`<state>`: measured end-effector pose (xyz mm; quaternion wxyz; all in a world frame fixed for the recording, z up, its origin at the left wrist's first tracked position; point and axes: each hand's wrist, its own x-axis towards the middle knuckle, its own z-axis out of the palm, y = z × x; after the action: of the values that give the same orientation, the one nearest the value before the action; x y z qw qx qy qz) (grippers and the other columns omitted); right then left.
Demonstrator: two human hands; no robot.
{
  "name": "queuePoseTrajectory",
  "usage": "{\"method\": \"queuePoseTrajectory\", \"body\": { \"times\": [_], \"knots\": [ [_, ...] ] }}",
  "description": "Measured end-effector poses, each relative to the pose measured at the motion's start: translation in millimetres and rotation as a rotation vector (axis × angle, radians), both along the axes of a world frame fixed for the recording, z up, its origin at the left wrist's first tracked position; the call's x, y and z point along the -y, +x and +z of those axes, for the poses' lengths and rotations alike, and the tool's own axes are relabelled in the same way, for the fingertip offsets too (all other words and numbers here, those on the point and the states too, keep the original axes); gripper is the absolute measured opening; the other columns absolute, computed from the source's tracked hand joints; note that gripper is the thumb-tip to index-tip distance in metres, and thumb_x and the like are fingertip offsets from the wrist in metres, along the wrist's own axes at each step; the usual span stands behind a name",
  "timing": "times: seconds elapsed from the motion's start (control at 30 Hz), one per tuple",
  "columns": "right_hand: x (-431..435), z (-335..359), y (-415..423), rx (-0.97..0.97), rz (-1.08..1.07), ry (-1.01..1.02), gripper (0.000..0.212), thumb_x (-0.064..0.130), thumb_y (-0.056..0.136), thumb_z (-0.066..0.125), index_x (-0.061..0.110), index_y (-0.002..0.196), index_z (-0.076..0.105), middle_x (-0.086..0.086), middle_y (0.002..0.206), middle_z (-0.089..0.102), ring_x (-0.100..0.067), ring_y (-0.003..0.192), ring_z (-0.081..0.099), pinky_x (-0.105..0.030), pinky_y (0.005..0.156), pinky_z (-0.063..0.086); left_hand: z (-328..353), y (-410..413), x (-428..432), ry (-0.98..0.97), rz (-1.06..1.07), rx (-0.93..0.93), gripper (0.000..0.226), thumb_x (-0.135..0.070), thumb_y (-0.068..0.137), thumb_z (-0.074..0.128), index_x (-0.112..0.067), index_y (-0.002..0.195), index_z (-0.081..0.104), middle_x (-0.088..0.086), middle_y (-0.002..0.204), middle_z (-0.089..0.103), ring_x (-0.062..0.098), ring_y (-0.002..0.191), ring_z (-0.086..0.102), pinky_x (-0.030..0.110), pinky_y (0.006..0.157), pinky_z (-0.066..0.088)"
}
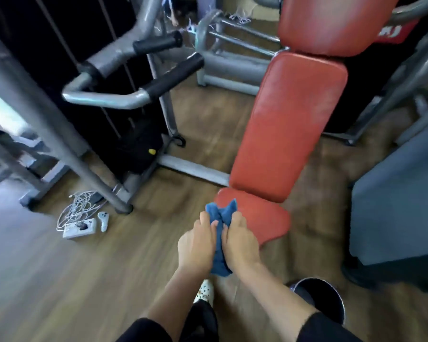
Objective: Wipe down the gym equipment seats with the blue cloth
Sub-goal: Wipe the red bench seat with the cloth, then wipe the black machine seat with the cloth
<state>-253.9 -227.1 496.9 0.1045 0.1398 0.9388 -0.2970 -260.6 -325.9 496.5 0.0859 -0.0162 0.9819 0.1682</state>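
A bunched blue cloth (221, 213) is held between both my hands in front of me. My left hand (197, 243) grips its left side and my right hand (240, 243) grips its right side, fingers curled round the fabric. The cloth's top pokes up over the near end of a red padded seat (265, 218). Beyond it a long red back pad (287, 127) rises away from me, with a second red pad (331, 23) above it. The cloth's lower end hangs below my wrists.
A grey machine frame with black-gripped handles (168, 80) stands to the left. On the wooden floor at left lie a white power strip with coiled cable (79, 225) and a white controller (103, 220). A dark bucket (319, 299) sits by my right arm. Grey equipment (400, 206) crowds the right.
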Motion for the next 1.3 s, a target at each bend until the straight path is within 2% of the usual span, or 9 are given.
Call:
{"method": "queuePoseTrajectory", "body": {
  "times": [0.13, 0.23, 0.37, 0.63, 0.77, 0.97, 1.1, 1.3],
  "knots": [
    [18.6, 14.1, 45.9, -0.054, 0.185, 0.047, 0.028, 0.033, 0.1, 0.037, 0.009, 0.115, 0.041, -0.01, 0.116, 0.055, -0.033, 0.102, 0.06, -0.038, 0.078, 0.042, 15.9, 62.6, 17.8, 0.022, 0.153, -0.063, 0.03, -0.042, 0.101, 0.028, -0.014, 0.103, 0.038, 0.003, 0.093, 0.066, 0.03, 0.082, 0.066, 0.034, 0.061, 0.04],
    [36.8, 26.5, 92.7, -0.082, 0.314, 0.044, 0.026, 0.028, 0.099, 0.038, 0.008, 0.114, 0.042, -0.011, 0.116, 0.055, -0.033, 0.103, 0.059, -0.039, 0.08, 0.044, 24.8, 121.2, 35.1, 0.033, 0.284, -0.089, 0.03, -0.042, 0.101, 0.03, -0.014, 0.103, 0.039, 0.004, 0.092, 0.068, 0.03, 0.082, 0.067, 0.032, 0.058, 0.039],
    [69.7, 38.5, 152.1, -0.05, 0.505, 0.052, 0.028, 0.032, 0.099, 0.037, 0.009, 0.114, 0.041, -0.01, 0.118, 0.056, -0.033, 0.105, 0.06, -0.04, 0.083, 0.045, 32.9, 194.6, 65.5, -0.016, 0.445, -0.085, 0.029, -0.041, 0.102, 0.029, -0.015, 0.103, 0.04, 0.001, 0.092, 0.068, 0.026, 0.084, 0.067, 0.03, 0.057, 0.035],
    [173.1, 44.7, 225.5, -0.008, 0.821, 0.045, 0.03, 0.032, 0.101, 0.034, 0.009, 0.119, 0.038, -0.012, 0.121, 0.057, -0.036, 0.105, 0.059, -0.04, 0.078, 0.042, 41.7, 295.9, 152.6, -0.042, 0.756, -0.076, 0.029, -0.041, 0.101, 0.029, -0.015, 0.106, 0.04, 0.004, 0.098, 0.068, 0.03, 0.091, 0.065, 0.033, 0.063, 0.034],
    [240.0, 44.7, 246.6, -0.027, 0.959, 0.03, 0.031, 0.032, 0.1, 0.035, 0.008, 0.121, 0.038, -0.012, 0.123, 0.053, -0.037, 0.103, 0.059, -0.04, 0.076, 0.042, 42.5, 326.1, 211.1, -0.039, 0.879, -0.093, 0.029, -0.041, 0.101, 0.029, -0.015, 0.106, 0.04, 0.003, 0.098, 0.068, 0.029, 0.09, 0.065, 0.031, 0.063, 0.034],
    [379.0, 40.1, 263.7, -0.074, 1.115, 0.074, 0.032, 0.031, 0.1, 0.036, 0.009, 0.123, 0.037, -0.011, 0.125, 0.052, -0.035, 0.108, 0.059, -0.04, 0.08, 0.042, 35.0, 354.6, 339.1, 0.022, 1.026, -0.169, 0.027, -0.039, 0.101, 0.031, -0.014, 0.105, 0.04, 0.005, 0.097, 0.068, 0.031, 0.088, 0.066, 0.037, 0.07, 0.047],
    [477.6, 41.7, 266.2, -0.093, 1.159, 0.06, 0.034, 0.03, 0.1, 0.037, 0.007, 0.126, 0.036, -0.011, 0.126, 0.052, -0.034, 0.107, 0.059, -0.039, 0.08, 0.043, 40.4, 361.2, 434.0, 0.062, 1.06, -0.204, 0.026, -0.037, 0.1, 0.032, -0.013, 0.106, 0.041, 0.005, 0.099, 0.067, 0.033, 0.089, 0.065, 0.036, 0.068, 0.044],
    [606.1, 46.7, 262.1, -0.097, 1.176, 0.049, 0.036, 0.033, 0.1, 0.038, 0.006, 0.124, 0.036, -0.013, 0.124, 0.052, -0.034, 0.106, 0.059, -0.039, 0.08, 0.044, 54.2, 359.9, 561.0, 0.02, 1.081, -0.207, 0.027, -0.038, 0.1, 0.033, -0.013, 0.106, 0.042, 0.007, 0.096, 0.067, 0.035, 0.088, 0.064, 0.034, 0.061, 0.036]
  ]
}}
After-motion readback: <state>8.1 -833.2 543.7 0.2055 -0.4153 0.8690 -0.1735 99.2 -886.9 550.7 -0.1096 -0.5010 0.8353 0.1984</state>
